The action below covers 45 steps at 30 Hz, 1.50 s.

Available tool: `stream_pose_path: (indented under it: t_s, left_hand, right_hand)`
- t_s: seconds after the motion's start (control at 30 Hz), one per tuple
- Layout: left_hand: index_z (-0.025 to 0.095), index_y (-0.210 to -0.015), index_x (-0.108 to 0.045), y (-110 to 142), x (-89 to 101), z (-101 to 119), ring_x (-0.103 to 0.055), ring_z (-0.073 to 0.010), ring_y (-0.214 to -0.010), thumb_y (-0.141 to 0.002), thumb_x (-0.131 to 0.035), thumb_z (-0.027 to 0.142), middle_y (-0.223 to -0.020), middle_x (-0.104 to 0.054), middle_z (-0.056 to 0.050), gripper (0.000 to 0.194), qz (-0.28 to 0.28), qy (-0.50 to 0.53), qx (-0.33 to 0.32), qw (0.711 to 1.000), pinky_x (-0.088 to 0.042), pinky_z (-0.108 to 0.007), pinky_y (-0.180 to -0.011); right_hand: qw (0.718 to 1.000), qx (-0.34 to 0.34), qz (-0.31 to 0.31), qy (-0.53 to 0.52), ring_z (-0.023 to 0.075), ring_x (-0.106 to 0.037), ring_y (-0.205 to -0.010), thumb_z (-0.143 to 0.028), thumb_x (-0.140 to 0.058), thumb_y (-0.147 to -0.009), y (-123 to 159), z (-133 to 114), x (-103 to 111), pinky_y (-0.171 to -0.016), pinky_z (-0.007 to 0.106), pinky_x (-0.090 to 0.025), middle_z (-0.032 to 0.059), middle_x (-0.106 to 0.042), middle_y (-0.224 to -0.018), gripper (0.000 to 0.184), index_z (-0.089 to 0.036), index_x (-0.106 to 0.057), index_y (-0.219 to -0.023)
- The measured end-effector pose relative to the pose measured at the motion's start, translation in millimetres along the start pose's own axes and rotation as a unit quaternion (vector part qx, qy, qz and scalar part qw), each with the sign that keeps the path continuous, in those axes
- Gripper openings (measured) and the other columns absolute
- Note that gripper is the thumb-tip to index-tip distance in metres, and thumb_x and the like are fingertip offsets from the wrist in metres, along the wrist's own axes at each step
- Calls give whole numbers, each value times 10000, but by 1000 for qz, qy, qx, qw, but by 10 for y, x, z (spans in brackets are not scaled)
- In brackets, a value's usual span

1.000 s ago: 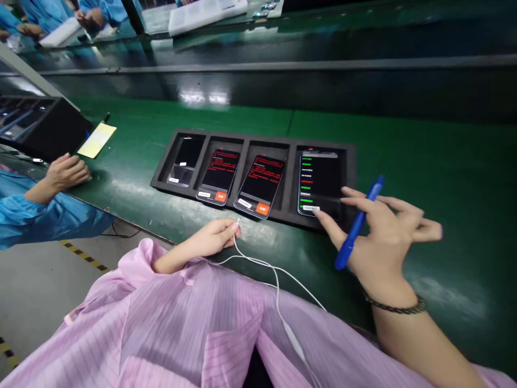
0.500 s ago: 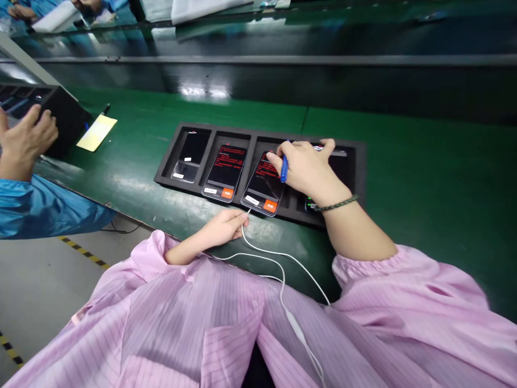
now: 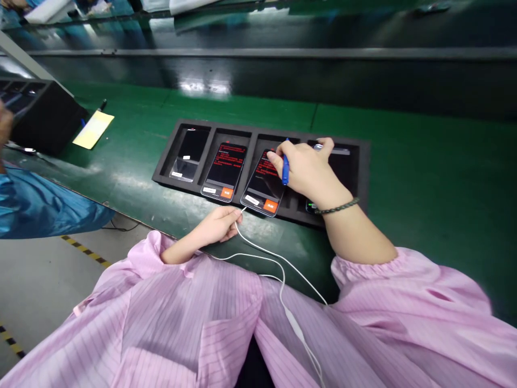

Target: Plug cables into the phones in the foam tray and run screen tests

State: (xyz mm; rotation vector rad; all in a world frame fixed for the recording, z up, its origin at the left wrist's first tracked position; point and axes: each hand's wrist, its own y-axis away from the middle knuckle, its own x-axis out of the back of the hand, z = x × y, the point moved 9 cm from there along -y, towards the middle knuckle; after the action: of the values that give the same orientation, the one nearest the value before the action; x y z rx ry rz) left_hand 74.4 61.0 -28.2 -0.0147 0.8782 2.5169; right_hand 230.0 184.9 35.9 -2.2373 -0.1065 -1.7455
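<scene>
Green worktop (image 3: 424,215): is stretching across the middle of the frame, with grey floor (image 3: 48,285) and yellow-black tape (image 3: 84,250) showing at lower left.
Black foam tray (image 3: 363,178): is lying at centre, holding phones in its four compartments.
Third phone (image 3: 258,186): is lying askew, jutting over the tray's front rim, just beyond the left fingertips and partly under the right hand.
Left hand (image 3: 216,225): is pinching the end of a white cable (image 3: 295,325) near that phone's lower edge.
Right hand (image 3: 311,170): is gripping a blue pen (image 3: 285,171) between its fingers.
Under the right hand: parts of the third and fourth phone (image 3: 341,168) are hiding; I cannot tell whether the thumb is touching glass.
Left edge: is cutting off a co-worker's hand (image 3: 4,124).
</scene>
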Motion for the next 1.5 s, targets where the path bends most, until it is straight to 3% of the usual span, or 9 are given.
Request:
stream_pose_path:
  t_s: [0.2,0.3,0.47,0.6,0.83,0.97,1.07,1.2,1.5]
  left_hand:
    - [172,-806,-484,15,-9,1,-351,-74,-229,-1054,-323,216,-391,-510,51,299,57,13,34,998,-179,-139,-292]
    - [156,-819,-505,-11,-131,-44,-417,-85,-249,-1058,-331,220,-435,-565,24,302,28,41,51,997,-211,-144,-291]
    - [134,-816,-540,64,-457,-163,-721,-168,-594,-944,-663,324,-1013,-768,-176,260,-124,203,115,964,-432,-176,-412]
    - [138,-866,-589,146,-507,-212,-741,-161,-793,-895,-738,252,-1286,-699,-165,189,-130,295,155,934,-537,-210,-571]
    - [122,-855,-594,75,-377,-233,-424,-37,-319,-1010,-570,248,-787,-748,-52,201,-65,227,144,961,-380,-185,-391]
    - [95,-897,-635,87,-319,-154,-589,-113,-381,-1027,-528,338,-741,-741,-73,296,-85,35,90,992,-394,-199,-391]
    - [97,-931,-655,161,-349,-171,-578,-87,-386,-990,-596,369,-835,-766,-83,284,-116,-24,81,990,-398,-192,-408]
    - [96,-825,-640,190,-405,-206,-512,-71,-363,-972,-591,493,-762,-741,-89,426,-122,27,72,990,-293,-189,-361]
    - [138,-813,-544,175,-475,-211,-363,-60,-387,-936,-618,360,-711,-649,-62,265,-127,205,88,966,-187,-178,-359]
  right_hand:
    - [1000,-4,-7,1,305,-639,-884,-415,-327,-1039,2,-29,2,-1031,589,-248,108,-696,-851,356,-179,-588,-978]
    - [1000,-5,-4,6,294,-641,-850,-401,-329,-1038,13,-63,18,-1037,563,-256,104,-697,-838,351,-177,-590,-967]
    - [1000,6,-10,1,282,-639,-825,-392,-298,-1044,40,-133,25,-1013,523,-282,100,-698,-824,368,-181,-587,-960]
    - [1000,4,-7,-2,279,-632,-787,-401,-279,-1045,52,-137,23,-967,512,-296,98,-696,-817,390,-181,-593,-970]
    - [1000,9,-4,-12,276,-627,-762,-418,-265,-1043,46,-125,18,-967,516,-287,100,-698,-807,410,-183,-587,-948]
    - [1000,9,-16,-9,274,-637,-755,-404,-262,-1042,54,-144,32,-982,515,-279,100,-700,-807,411,-174,-594,-966]
    - [1000,7,-17,-4,280,-647,-775,-394,-275,-1039,57,-147,40,-998,518,-270,101,-700,-803,402,-168,-600,-969]
    - [1000,3,-15,-1,275,-636,-758,-402,-280,-1040,49,-124,18,-996,523,-271,100,-694,-792,408,-164,-604,-969]
    - [1000,19,-13,-7,261,-612,-725,-426,-252,-1041,50,-116,-1,-936,499,-311,96,-695,-794,426,-179,-586,-947]
